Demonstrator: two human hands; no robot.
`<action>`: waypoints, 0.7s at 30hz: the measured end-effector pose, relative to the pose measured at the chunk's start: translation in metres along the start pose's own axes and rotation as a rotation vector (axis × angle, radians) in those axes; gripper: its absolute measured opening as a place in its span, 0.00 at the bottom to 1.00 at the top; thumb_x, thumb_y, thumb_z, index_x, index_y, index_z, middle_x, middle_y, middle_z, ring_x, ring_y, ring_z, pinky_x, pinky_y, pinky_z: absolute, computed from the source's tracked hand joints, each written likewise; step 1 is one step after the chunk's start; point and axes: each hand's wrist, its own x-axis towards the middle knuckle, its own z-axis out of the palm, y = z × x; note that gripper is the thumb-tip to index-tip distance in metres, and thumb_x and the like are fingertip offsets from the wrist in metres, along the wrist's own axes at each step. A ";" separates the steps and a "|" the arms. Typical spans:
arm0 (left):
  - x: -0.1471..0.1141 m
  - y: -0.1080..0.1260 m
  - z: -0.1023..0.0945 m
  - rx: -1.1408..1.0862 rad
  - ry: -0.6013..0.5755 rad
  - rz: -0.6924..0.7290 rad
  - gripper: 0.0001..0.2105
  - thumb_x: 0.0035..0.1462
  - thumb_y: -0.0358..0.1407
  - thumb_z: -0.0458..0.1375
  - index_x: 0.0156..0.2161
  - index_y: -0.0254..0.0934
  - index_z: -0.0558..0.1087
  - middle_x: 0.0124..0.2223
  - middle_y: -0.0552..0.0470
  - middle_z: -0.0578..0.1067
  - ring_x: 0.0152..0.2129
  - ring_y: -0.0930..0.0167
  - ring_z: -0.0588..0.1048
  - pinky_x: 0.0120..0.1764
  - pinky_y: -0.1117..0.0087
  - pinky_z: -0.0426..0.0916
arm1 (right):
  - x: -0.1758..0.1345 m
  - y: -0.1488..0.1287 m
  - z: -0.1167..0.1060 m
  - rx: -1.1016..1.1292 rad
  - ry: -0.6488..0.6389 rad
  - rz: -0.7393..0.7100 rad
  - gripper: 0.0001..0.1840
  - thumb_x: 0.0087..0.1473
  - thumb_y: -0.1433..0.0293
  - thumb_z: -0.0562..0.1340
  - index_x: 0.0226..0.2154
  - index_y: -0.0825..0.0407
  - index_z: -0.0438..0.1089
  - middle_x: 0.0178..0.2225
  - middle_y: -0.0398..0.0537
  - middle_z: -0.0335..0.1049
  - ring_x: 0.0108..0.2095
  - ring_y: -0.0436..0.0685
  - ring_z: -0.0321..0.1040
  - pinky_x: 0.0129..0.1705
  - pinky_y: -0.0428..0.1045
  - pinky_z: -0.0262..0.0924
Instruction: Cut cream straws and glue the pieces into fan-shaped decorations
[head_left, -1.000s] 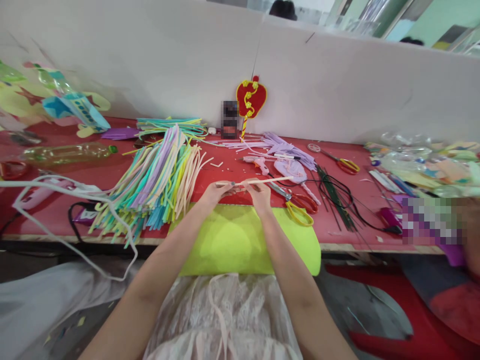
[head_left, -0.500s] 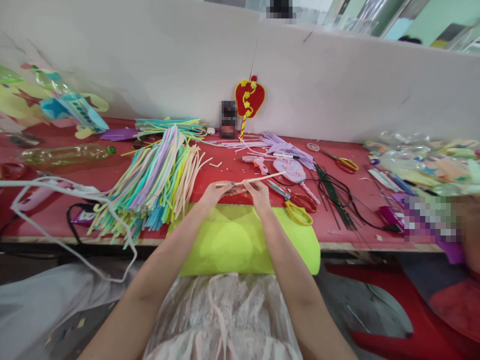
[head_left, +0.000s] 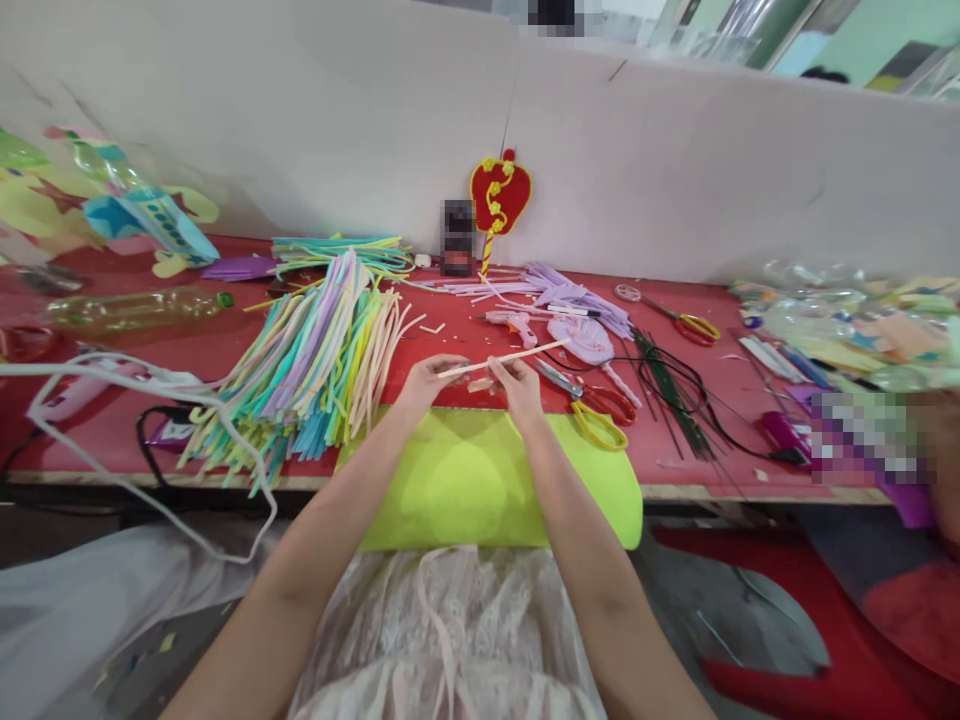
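Note:
Above the yellow-green sheet (head_left: 465, 480), a pale peach pipe cleaner (head_left: 474, 367) stretches between my two hands. My left hand (head_left: 432, 382) pinches it near its left end. The fingers of my right hand (head_left: 514, 384) are closed on it further along, and its free end slants up to the right. A large bundle of pastel pipe cleaners (head_left: 307, 350) lies left of my left hand, with peach ones on its near side. Scissors with yellow and red handles (head_left: 598, 425) rest just right of my right hand. Behind them are a pink glue gun (head_left: 517, 325) and a lilac fuzzy shape (head_left: 583, 340).
A red apple-shaped ornament (head_left: 501, 195) stands by the wall. Dark green stems (head_left: 670, 395) and a black cable lie to the right. On the left are a plastic bottle (head_left: 139, 310) and a white wire frame (head_left: 259, 515). Another person's arm (head_left: 941, 450) shows at the right edge.
My left hand has shifted slightly left, its fingers now further from my right hand, so more of the pipe cleaner shows between them. The rest looks the same.

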 end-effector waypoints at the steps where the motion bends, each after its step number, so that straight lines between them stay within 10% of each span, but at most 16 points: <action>1: -0.001 0.001 0.000 0.020 -0.001 0.001 0.17 0.38 0.38 0.67 0.37 0.36 0.76 0.36 0.50 0.78 0.29 0.72 0.75 0.40 0.67 0.69 | 0.000 0.000 0.000 -0.005 -0.004 0.000 0.19 0.42 0.52 0.65 0.26 0.52 0.69 0.22 0.41 0.67 0.19 0.46 0.62 0.22 0.44 0.60; 8: -0.008 0.010 0.005 0.165 -0.078 0.043 0.17 0.40 0.40 0.66 0.38 0.36 0.75 0.38 0.49 0.78 0.33 0.70 0.75 0.42 0.68 0.68 | 0.001 0.002 -0.001 -0.011 0.008 -0.024 0.18 0.43 0.53 0.64 0.25 0.51 0.69 0.22 0.41 0.68 0.20 0.47 0.63 0.23 0.44 0.60; 14: 0.000 0.006 0.000 0.053 0.093 0.015 0.15 0.40 0.41 0.66 0.32 0.33 0.75 0.31 0.49 0.78 0.26 0.71 0.75 0.39 0.66 0.70 | -0.001 -0.002 -0.005 -0.178 -0.103 -0.076 0.17 0.44 0.55 0.64 0.31 0.50 0.74 0.27 0.43 0.73 0.20 0.48 0.63 0.25 0.45 0.60; 21: 0.002 0.007 0.000 -0.022 0.164 -0.027 0.17 0.38 0.43 0.67 0.32 0.33 0.74 0.34 0.46 0.79 0.28 0.70 0.77 0.40 0.65 0.70 | 0.043 -0.023 -0.110 -0.763 0.210 -0.331 0.20 0.54 0.58 0.55 0.39 0.54 0.73 0.36 0.53 0.75 0.35 0.57 0.69 0.40 0.52 0.62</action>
